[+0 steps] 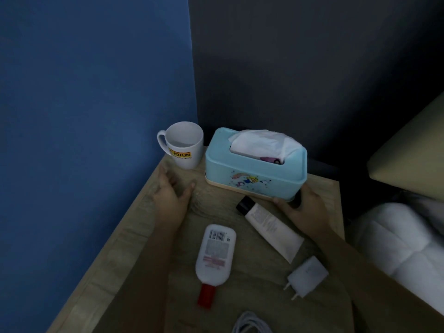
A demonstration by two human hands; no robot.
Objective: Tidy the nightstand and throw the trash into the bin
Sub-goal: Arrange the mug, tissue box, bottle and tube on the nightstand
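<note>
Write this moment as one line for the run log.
left hand: open, flat on nightstand | right hand: touching tissue box corner | bottle, tube, charger: lying loose

The coiled white cable point(251, 323) is cut off by the bottom edge; mug point(183, 145) small print is perhaps too blurred to read.

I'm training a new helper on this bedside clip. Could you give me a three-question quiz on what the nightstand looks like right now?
1. True or false: the white mug lies on its side.
2. Which cap is black? A) the bottle B) the tube C) the charger plug
3. Fill in: the right hand touches the near right corner of the blue ____ box.

Key: 1. False, it stands upright in the back corner of the nightstand. 2. B; the bottle's cap is red. 3. tissue. The left hand rests open on the wood, holding nothing.
</note>
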